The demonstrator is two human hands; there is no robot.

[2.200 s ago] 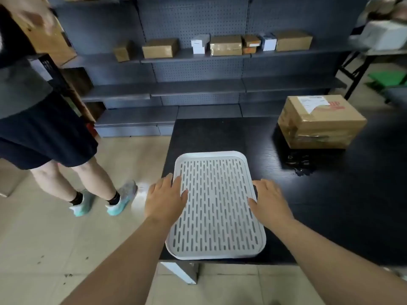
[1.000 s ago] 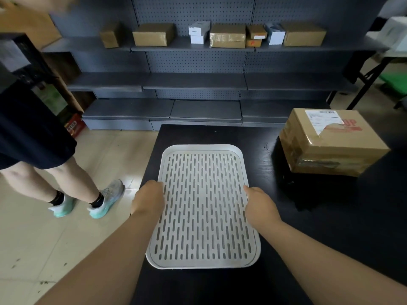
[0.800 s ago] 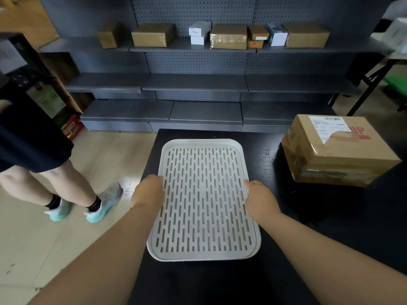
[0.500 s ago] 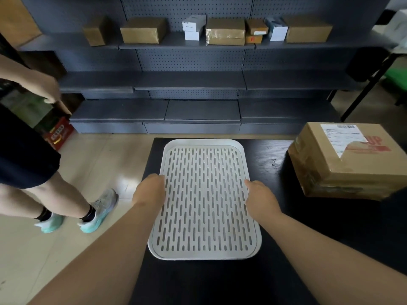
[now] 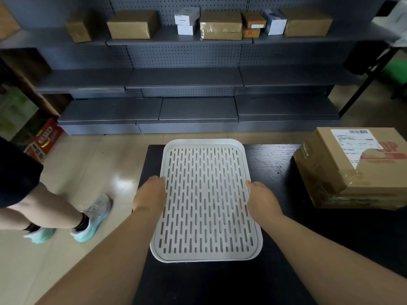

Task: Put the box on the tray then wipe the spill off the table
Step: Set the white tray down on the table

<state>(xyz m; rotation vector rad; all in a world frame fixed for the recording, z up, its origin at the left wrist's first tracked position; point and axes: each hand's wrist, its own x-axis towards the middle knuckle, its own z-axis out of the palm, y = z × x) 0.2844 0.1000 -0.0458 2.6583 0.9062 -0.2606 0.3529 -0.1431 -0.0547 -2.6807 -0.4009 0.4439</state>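
Hands: the left hand and the right hand are each clamped on a long edge of the white slotted plastic tray. Their fingers curl round its rim, one hand on either side, about halfway along.
Tray: it points lengthwise away from the person, over the left part of the black wood-grain counter. Its far end reaches the counter's far edge. I cannot tell whether it rests on the counter or is held just above it.
Box: the brown taped cardboard box with a white shipping label stands on the counter to the right of the tray, apart from it.
Floor: on the beige tiled floor left of the counter stand another person's legs in teal-soled trainers. A red printed carton sits farther back.
Shelving: beyond the counter stands grey metal shelving with a pegboard back. Its top shelf carries a row of small brown and white parcels.
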